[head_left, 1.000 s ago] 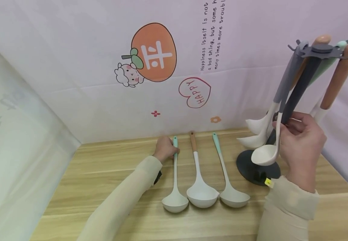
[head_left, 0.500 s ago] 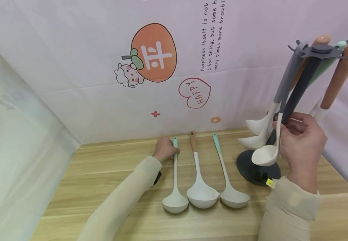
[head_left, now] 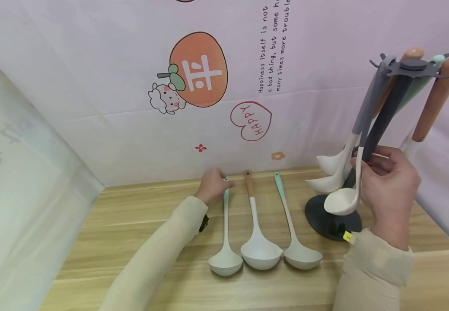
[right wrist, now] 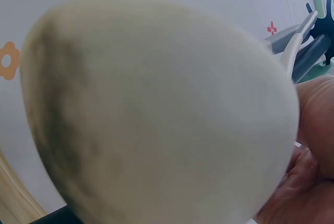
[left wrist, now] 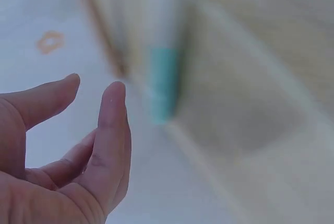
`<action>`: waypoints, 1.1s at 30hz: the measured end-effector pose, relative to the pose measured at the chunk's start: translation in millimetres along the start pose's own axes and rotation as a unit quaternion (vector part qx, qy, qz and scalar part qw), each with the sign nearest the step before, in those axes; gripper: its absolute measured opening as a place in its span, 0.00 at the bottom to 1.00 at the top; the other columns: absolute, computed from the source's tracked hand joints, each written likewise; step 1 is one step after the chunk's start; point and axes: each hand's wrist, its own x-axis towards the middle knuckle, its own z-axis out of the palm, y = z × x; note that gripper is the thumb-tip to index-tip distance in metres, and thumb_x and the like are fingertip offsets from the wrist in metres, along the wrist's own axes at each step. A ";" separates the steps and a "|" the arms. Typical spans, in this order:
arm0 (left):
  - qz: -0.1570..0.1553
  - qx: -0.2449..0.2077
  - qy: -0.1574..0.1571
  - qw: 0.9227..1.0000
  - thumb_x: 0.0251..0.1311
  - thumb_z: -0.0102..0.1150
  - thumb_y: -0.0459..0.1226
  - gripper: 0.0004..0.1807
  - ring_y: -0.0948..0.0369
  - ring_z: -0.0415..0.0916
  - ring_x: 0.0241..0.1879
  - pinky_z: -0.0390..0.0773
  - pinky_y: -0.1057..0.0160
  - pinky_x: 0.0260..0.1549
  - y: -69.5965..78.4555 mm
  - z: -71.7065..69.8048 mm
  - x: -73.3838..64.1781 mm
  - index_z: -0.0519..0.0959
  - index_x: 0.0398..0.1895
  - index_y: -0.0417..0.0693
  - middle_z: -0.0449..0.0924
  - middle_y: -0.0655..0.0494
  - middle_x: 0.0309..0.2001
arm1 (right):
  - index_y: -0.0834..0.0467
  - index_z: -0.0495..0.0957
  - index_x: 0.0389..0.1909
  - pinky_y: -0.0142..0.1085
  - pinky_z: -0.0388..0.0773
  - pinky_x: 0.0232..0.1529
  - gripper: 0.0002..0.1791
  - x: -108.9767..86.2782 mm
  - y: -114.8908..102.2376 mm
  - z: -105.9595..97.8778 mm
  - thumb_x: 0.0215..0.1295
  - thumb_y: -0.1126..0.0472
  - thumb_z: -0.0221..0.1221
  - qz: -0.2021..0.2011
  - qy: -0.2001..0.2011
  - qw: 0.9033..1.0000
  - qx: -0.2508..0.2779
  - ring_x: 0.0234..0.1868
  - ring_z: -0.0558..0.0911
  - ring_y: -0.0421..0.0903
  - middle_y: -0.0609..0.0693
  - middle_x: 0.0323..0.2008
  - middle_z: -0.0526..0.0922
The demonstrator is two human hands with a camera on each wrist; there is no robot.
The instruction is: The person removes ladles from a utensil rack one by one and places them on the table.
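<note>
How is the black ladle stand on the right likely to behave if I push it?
The ladle stand could be top-heavy and tip, since several ladles hang from its top rack. Its flat, round base should probably resist that somewhat. The hanging ladles might swing and knock together, as three of their bowls sit close to one another.

Pale printed cloth (head_left: 111,77) hangs behind a wood-grain table (head_left: 119,224).
</note>
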 end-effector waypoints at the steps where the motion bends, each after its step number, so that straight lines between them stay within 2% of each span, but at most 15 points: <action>1: 0.009 -0.009 0.000 1.000 0.66 0.71 0.39 0.20 0.54 0.85 0.33 0.86 0.64 0.32 8.5 -3.0 -2.2 0.82 0.54 0.33 0.86 0.42 0.47 | 0.45 0.84 0.49 0.12 0.79 0.39 0.16 0.1 0.0 -0.2 0.63 0.65 0.70 0.001 -0.001 1.000 0.000 0.29 0.85 0.21 0.19 0.27 0.83; 3: 0.031 -0.037 -0.002 0.999 0.68 0.70 0.40 0.25 0.51 0.88 0.39 0.89 0.62 0.38 27.4 -8.2 -7.0 0.79 0.62 0.34 0.86 0.40 0.54 | 0.45 0.84 0.48 0.12 0.79 0.39 0.16 0.4 0.0 -0.6 0.63 0.65 0.70 0.003 0.000 1.000 0.000 0.29 0.85 0.21 0.19 0.27 0.83; 4: 0.046 -0.051 -0.004 0.998 0.68 0.69 0.40 0.25 0.50 0.89 0.40 0.90 0.61 0.39 36.7 -9.4 -9.3 0.79 0.63 0.35 0.86 0.41 0.55 | 0.45 0.84 0.48 0.12 0.79 0.39 0.16 0.5 0.0 -0.7 0.63 0.65 0.70 0.003 -0.001 1.000 0.000 0.29 0.85 0.21 0.19 0.27 0.83; 6: 0.095 -0.065 0.002 0.993 0.69 0.69 0.40 0.23 0.52 0.89 0.43 0.90 0.62 0.40 56.0 -10.4 -14.7 0.80 0.62 0.38 0.87 0.44 0.53 | 0.45 0.84 0.48 0.13 0.80 0.39 0.16 0.5 -0.2 -0.5 0.63 0.66 0.70 0.004 -0.002 1.000 0.002 0.28 0.85 0.21 0.20 0.27 0.83; 8: 0.151 -0.074 0.014 0.986 0.70 0.68 0.40 0.20 0.56 0.88 0.44 0.89 0.66 0.42 75.0 -9.4 -21.3 0.82 0.61 0.40 0.88 0.47 0.52 | 0.45 0.83 0.48 0.13 0.80 0.38 0.16 0.5 -0.3 -0.4 0.63 0.66 0.69 0.004 -0.002 1.000 0.003 0.28 0.85 0.21 0.20 0.27 0.83; 10: 0.207 -0.084 0.031 0.974 0.70 0.68 0.40 0.18 0.59 0.87 0.46 0.87 0.69 0.44 92.6 -6.6 -27.6 0.83 0.59 0.43 0.89 0.50 0.51 | 0.45 0.83 0.47 0.13 0.80 0.38 0.16 0.5 -0.4 -0.1 0.62 0.67 0.70 0.003 -0.003 1.000 0.003 0.27 0.85 0.21 0.20 0.27 0.83; 12: 0.257 -0.107 0.040 0.960 0.70 0.67 0.38 0.17 0.60 0.87 0.47 0.86 0.72 0.46 110.2 -3.4 -34.3 0.84 0.59 0.44 0.89 0.51 0.51 | 0.44 0.83 0.46 0.13 0.80 0.37 0.17 0.7 -0.4 0.0 0.61 0.67 0.71 0.003 -0.002 1.000 0.005 0.27 0.85 0.21 0.20 0.26 0.83; 14: 0.301 -0.134 0.043 0.943 0.70 0.67 0.37 0.16 0.62 0.88 0.47 0.86 0.74 0.47 126.7 0.2 -40.5 0.84 0.58 0.44 0.90 0.50 0.51 | 0.44 0.83 0.45 0.13 0.80 0.37 0.17 1.3 -0.4 0.0 0.60 0.66 0.71 0.004 0.002 1.000 0.007 0.27 0.85 0.21 0.20 0.26 0.83; 17: 0.350 -0.174 0.037 0.920 0.70 0.67 0.35 0.16 0.64 0.88 0.47 0.86 0.75 0.48 150.5 4.1 -49.1 0.84 0.59 0.43 0.90 0.49 0.51 | 0.43 0.83 0.45 0.13 0.80 0.38 0.17 2.0 -0.5 0.1 0.60 0.66 0.72 0.013 0.002 1.000 0.016 0.27 0.85 0.22 0.21 0.27 0.83; 19: 0.366 -0.184 0.032 0.912 0.70 0.67 0.36 0.16 0.66 0.87 0.48 0.85 0.76 0.49 165.9 6.3 -54.1 0.84 0.59 0.43 0.90 0.49 0.52 | 0.43 0.83 0.45 0.12 0.80 0.38 0.18 2.1 -0.7 0.0 0.59 0.66 0.72 0.017 0.002 1.000 0.019 0.28 0.85 0.22 0.22 0.27 0.84; 22: 0.373 -0.196 0.017 0.907 0.71 0.67 0.37 0.18 0.69 0.86 0.48 0.83 0.78 0.50 188.1 9.9 -59.8 0.83 0.61 0.45 0.90 0.51 0.54 | 0.44 0.83 0.46 0.13 0.80 0.37 0.18 1.8 -0.9 -0.4 0.59 0.66 0.72 0.020 -0.002 1.000 0.023 0.28 0.86 0.22 0.22 0.28 0.84; 25: 0.365 -0.203 -0.005 0.909 0.72 0.66 0.39 0.19 0.74 0.84 0.46 0.81 0.80 0.50 208.0 14.4 -63.8 0.81 0.64 0.49 0.89 0.55 0.55 | 0.45 0.83 0.47 0.14 0.81 0.37 0.17 1.1 -1.5 -0.6 0.60 0.65 0.72 0.017 -0.002 1.000 0.018 0.28 0.86 0.23 0.22 0.28 0.84; 28: 0.345 -0.216 -0.024 0.913 0.71 0.67 0.40 0.22 0.77 0.83 0.45 0.81 0.81 0.48 224.1 20.1 -66.6 0.81 0.66 0.53 0.89 0.60 0.56 | 0.45 0.83 0.49 0.14 0.81 0.37 0.17 0.7 -2.2 -0.9 0.61 0.64 0.72 0.016 -0.003 1.000 0.010 0.29 0.86 0.23 0.22 0.28 0.84; 33: 0.322 -0.234 -0.044 0.916 0.70 0.68 0.39 0.22 0.79 0.83 0.43 0.81 0.82 0.46 240.0 29.7 -68.8 0.81 0.66 0.54 0.90 0.61 0.55 | 0.45 0.83 0.48 0.12 0.79 0.39 0.17 1.3 -1.3 -1.7 0.62 0.65 0.71 0.012 -0.003 1.000 0.010 0.30 0.85 0.22 0.22 0.29 0.83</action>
